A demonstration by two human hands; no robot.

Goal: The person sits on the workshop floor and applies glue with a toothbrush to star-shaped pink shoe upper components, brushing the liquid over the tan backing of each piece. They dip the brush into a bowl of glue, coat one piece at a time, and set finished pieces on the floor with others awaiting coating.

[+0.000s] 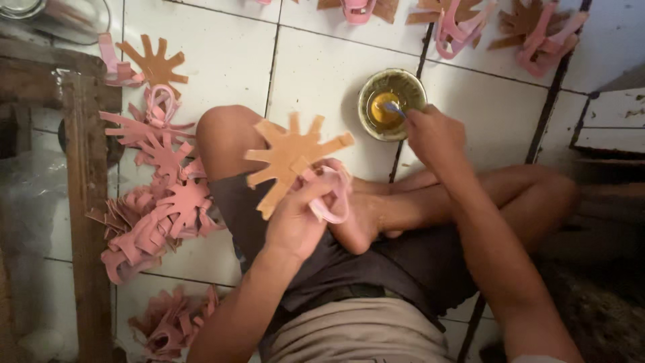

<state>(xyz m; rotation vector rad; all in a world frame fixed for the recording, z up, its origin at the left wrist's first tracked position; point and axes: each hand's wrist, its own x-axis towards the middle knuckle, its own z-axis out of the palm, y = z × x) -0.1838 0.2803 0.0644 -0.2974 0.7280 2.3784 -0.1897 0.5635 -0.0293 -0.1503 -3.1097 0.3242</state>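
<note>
Holding one tan cutout (left hand); one glue bowl.

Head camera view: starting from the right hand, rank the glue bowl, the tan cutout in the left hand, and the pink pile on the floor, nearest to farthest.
1. Glue bowl: just ahead of the right hand, which dips a brush into it.
2. Tan cutout: held up in the left hand, over the knee.
3. Pink pile: on the floor tiles, far left.

Tan star-shaped cutout, pink strap, yellow glue in a bowl, white floor tiles
</note>
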